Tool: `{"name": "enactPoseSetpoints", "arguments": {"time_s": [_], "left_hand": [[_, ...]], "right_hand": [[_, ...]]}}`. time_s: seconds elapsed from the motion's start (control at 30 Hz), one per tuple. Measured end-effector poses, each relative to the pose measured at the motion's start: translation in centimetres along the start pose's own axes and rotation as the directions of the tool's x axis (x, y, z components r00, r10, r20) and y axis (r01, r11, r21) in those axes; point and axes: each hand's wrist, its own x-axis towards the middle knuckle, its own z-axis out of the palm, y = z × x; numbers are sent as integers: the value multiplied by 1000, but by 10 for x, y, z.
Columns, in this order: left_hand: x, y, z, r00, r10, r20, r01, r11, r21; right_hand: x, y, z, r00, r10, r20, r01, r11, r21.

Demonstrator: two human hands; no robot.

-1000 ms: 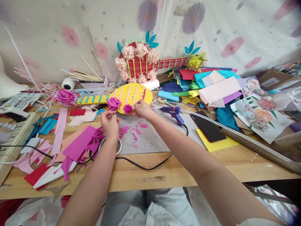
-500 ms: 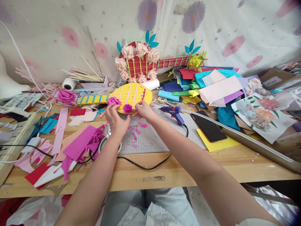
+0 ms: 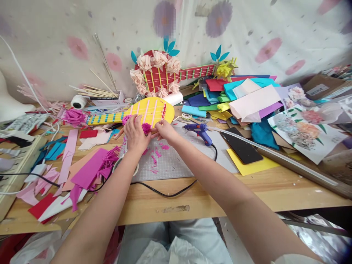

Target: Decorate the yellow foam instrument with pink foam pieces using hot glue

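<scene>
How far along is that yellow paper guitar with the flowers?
Done: the yellow guitar has its pink strings and a magenta flower. In hand: the left hand and right hand press a second flower at its lower edge. Left, judging by the flower-ringed red guitar: probably more flowers.

Matt foam-paper yellow guitar (image 3: 148, 112), crepe-like magenta rose (image 3: 146, 128), scuffed bare-wood table (image 3: 209, 198), glossy black phone (image 3: 241, 146).
</scene>
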Motion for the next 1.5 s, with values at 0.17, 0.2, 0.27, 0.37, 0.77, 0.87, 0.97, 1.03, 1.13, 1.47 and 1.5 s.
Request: {"name": "enactPoseSetpoints", "arguments": {"time_s": [0.17, 0.2, 0.27, 0.37, 0.77, 0.87, 0.97, 1.03, 1.13, 1.47, 1.5], "left_hand": [[1, -4, 1, 999, 38, 20, -39, 998, 39], [2, -5, 0, 999, 41, 24, -42, 998, 41], [4, -6, 0, 998, 56, 37, -58, 997, 41], [6, -9, -1, 993, 100, 58, -102, 994, 33], [-3, -13, -10, 981, 170, -92, -173, 985, -21], [-12, 3, -10, 969, 217, -118, -229, 969, -98], [-24, 21, -6, 943, 302, 140, -273, 942, -195], [-31, 28, -3, 894, 295, 337, -232, 948, -217], [-38, 30, -1, 851, 222, 476, -151, 971, -184], [-42, 21, -5, 827, 208, 522, -134, 975, -177], [-42, 21, -5, 835, 199, 513, -124, 976, -177]], "right_hand": [[5, 4, 2, 999, -35, -24, 34, 999, -40], [5, 4, 2, 999, -39, -26, 38, 998, -43], [5, 5, 2, 999, -40, -30, 39, 999, -37], [4, 5, 1, 999, -37, -39, 35, 999, -32], [-7, 24, -39, 981, -192, -18, 180, 943, -280], [-19, 36, -65, 958, -286, 3, 248, 824, -510], [-35, 45, -92, 938, -329, 112, 321, 695, -644], [-47, 46, -111, 945, -249, 212, 326, 675, -662], [-65, 44, -140, 941, 14, 337, 215, 745, -631], [-90, 48, -203, 998, -44, 44, 62, 743, -666], [-87, 50, -204, 994, -107, -25, 59, 710, -702]]}}
